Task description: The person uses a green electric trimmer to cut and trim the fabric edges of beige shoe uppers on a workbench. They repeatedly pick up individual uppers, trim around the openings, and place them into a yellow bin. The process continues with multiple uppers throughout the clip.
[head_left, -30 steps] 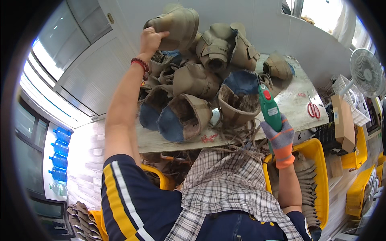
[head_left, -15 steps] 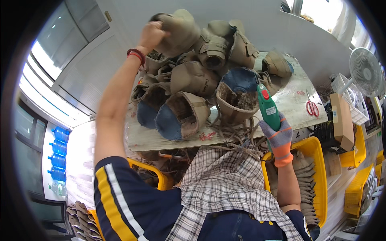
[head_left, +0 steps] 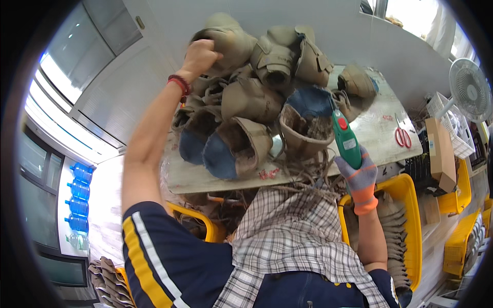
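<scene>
My bare left hand (head_left: 202, 57) is closed on a beige shoe upper (head_left: 231, 45) at the back left of the pile. My right hand (head_left: 358, 177), in a grey and orange glove, grips a slim green handheld tool (head_left: 348, 145) with a red button. The tool's thin tip is beside a fleece-lined upper (head_left: 304, 143) with a blue toe part, which stands near the table's front edge. Left of it lies another blue-toed upper (head_left: 220, 153). Several more beige uppers (head_left: 251, 100) are heaped behind, and one upper (head_left: 354, 82) lies apart at the back right.
Red-handled scissors (head_left: 402, 137) lie on the right of the white table (head_left: 380, 123). Loose laces (head_left: 313, 177) hang over its front edge. Yellow baskets (head_left: 413, 226) holding stacked grey-beige pieces stand below. A fan (head_left: 470, 91) and a cardboard box (head_left: 439, 149) are at the right.
The view has shifted slightly. My left hand stays at the back left upper, which was blurred by motion before and is sharper now. My right hand still holds the green tool in about the same place.
</scene>
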The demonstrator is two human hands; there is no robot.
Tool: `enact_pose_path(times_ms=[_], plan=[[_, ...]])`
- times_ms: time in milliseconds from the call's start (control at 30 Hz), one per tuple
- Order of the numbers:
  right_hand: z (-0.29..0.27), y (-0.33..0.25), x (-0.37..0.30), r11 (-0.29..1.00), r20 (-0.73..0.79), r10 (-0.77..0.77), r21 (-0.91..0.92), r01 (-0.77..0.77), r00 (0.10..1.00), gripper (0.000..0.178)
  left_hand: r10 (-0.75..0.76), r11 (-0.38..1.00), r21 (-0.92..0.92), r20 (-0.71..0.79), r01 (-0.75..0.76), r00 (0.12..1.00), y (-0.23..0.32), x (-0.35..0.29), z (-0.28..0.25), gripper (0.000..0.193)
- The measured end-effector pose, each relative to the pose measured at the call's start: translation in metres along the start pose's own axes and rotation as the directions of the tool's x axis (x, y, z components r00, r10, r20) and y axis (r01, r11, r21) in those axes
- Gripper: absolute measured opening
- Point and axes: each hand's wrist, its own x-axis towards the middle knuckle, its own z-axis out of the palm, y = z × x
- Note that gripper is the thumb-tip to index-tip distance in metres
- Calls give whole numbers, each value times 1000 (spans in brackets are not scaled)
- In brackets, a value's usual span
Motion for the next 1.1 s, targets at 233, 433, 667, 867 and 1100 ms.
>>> enact_pose_path(times_ms=[233, 433, 667, 867, 1100], plan=[[0, -5, 4, 996, 23, 68, 53, -69, 997, 49, 96, 953, 277, 111, -124, 989, 6, 1, 4, 28], [1, 6, -2, 998, 2, 21, 64, -21, 1000, 52, 75, 964, 252, 28, -80, 997, 1, -9, 6, 33], [-5, 7, -3, 999, 9, -15, 38, 14, 1000, 52, -179, 929, -322, 39, 182, 983, 3, -2, 8, 29], [-5, 10, -4, 996, -45, 35, 84, -31, 998, 53, -433, 669, -636, 88, 386, 897, 19, 4, -8, 19], [-7, 3, -8, 993, -17, -67, -98, 65, 998, 52, -342, 749, -599, 18, 284, 940, 2, -13, -17, 22]])
